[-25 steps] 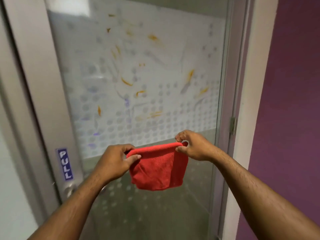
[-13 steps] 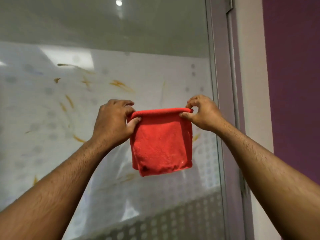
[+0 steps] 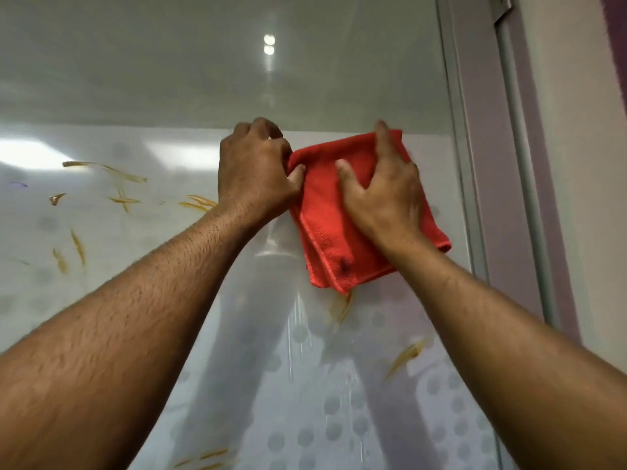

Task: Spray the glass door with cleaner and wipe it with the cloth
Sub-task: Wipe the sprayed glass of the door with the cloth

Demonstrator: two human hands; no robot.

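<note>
A folded red cloth (image 3: 325, 228) lies flat against the frosted glass door (image 3: 135, 232), high up near the door's right edge. My right hand (image 3: 383, 195) presses on the cloth with its fingers spread. My left hand (image 3: 254, 171) pinches the cloth's upper left corner between thumb and fingers. The frosted panel carries orange-brown smears (image 3: 125, 200) to the left of the cloth and more below it, plus thin wet streaks (image 3: 291, 334) running down. No spray bottle is in view.
The door's grey metal frame (image 3: 464, 164) runs down just right of the cloth. Beyond it stand a white jamb (image 3: 576, 198) and a purple wall (image 3: 617, 35). Clear glass above the frosted band reflects ceiling lights (image 3: 269, 44).
Both hands raised the cloth from hanging in front of the door to flat against the glass. The right hand shifted from pinching a corner to pressing on the cloth with fingers spread.
</note>
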